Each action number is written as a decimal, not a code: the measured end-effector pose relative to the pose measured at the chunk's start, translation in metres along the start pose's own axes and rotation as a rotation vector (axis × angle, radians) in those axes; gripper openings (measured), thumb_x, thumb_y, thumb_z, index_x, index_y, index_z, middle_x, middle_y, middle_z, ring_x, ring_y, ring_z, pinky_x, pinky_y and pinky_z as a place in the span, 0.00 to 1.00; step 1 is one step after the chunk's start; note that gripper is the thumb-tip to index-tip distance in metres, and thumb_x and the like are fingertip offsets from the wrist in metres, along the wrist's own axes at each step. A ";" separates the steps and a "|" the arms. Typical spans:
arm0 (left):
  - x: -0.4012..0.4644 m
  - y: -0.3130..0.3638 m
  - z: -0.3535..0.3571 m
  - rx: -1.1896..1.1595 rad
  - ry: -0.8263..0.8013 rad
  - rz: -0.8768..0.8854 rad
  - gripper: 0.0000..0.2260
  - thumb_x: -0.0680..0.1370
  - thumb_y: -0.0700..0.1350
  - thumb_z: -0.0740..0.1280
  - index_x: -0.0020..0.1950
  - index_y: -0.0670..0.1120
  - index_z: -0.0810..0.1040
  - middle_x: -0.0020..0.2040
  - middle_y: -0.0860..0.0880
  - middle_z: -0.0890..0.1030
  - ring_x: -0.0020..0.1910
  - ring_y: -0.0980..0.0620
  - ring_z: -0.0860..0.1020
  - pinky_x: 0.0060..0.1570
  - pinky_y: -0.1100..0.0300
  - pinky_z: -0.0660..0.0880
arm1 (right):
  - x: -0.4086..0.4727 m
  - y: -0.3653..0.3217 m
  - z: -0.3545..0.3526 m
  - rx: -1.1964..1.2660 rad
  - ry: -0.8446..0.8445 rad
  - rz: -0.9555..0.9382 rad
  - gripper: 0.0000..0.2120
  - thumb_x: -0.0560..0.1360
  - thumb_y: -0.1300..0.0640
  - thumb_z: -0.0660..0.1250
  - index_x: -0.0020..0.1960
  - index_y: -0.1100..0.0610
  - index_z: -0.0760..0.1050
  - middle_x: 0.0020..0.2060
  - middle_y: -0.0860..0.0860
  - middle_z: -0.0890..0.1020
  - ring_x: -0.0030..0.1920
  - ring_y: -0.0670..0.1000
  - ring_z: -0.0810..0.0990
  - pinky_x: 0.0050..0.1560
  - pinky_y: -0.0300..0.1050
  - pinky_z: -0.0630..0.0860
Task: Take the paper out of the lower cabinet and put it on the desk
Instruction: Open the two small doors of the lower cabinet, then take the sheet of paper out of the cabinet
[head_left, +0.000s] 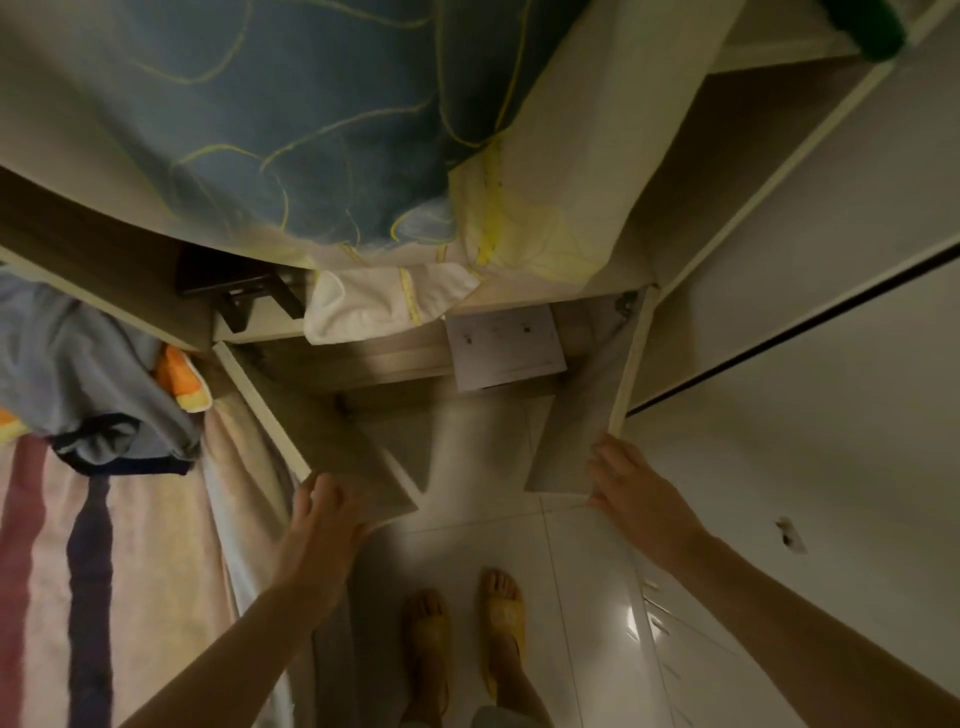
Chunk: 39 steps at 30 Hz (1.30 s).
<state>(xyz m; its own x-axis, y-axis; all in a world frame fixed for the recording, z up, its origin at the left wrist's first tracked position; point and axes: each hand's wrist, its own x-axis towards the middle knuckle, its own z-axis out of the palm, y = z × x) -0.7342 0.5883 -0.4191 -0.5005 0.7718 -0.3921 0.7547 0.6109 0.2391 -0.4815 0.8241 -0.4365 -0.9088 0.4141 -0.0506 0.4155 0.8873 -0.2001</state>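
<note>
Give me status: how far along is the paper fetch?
Done: both lower cabinet doors stand open. In hand: left hand on the left door, right hand on the right door. Left: the paper lies untouched on the cabinet shelf; grab it, carry to the desk, which is not identifiable here.

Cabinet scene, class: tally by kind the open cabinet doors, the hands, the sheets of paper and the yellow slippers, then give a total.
Cabinet doors: 2 (left door, right door)
Hands: 2 (left hand, right hand)
Paper: 1
Yellow slippers: 2 ()
Total: 7
</note>
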 end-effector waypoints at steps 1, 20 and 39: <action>-0.005 -0.005 0.000 0.010 -0.026 -0.017 0.16 0.67 0.40 0.74 0.52 0.46 0.74 0.51 0.41 0.74 0.51 0.38 0.75 0.40 0.48 0.81 | -0.006 0.005 0.000 0.004 -0.013 0.018 0.23 0.54 0.63 0.82 0.46 0.60 0.78 0.45 0.58 0.83 0.57 0.53 0.68 0.42 0.44 0.83; 0.024 0.039 -0.007 0.501 -0.111 0.027 0.27 0.75 0.52 0.66 0.71 0.51 0.59 0.70 0.46 0.64 0.69 0.44 0.64 0.73 0.45 0.56 | -0.033 0.043 -0.017 -0.143 -0.219 0.113 0.40 0.40 0.64 0.84 0.53 0.58 0.81 0.50 0.59 0.84 0.51 0.60 0.83 0.32 0.48 0.83; 0.243 0.046 0.116 0.051 0.021 0.058 0.28 0.77 0.55 0.61 0.73 0.56 0.53 0.69 0.40 0.63 0.65 0.38 0.68 0.63 0.45 0.68 | 0.149 0.087 0.182 0.331 0.001 0.428 0.28 0.76 0.60 0.65 0.73 0.49 0.60 0.71 0.59 0.63 0.70 0.59 0.64 0.68 0.52 0.68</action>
<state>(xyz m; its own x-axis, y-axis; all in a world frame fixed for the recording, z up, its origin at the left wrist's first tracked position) -0.7716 0.7838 -0.6063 -0.4639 0.8092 -0.3605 0.8030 0.5560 0.2148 -0.5873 0.9261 -0.6398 -0.6606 0.7250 -0.1947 0.7146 0.5279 -0.4589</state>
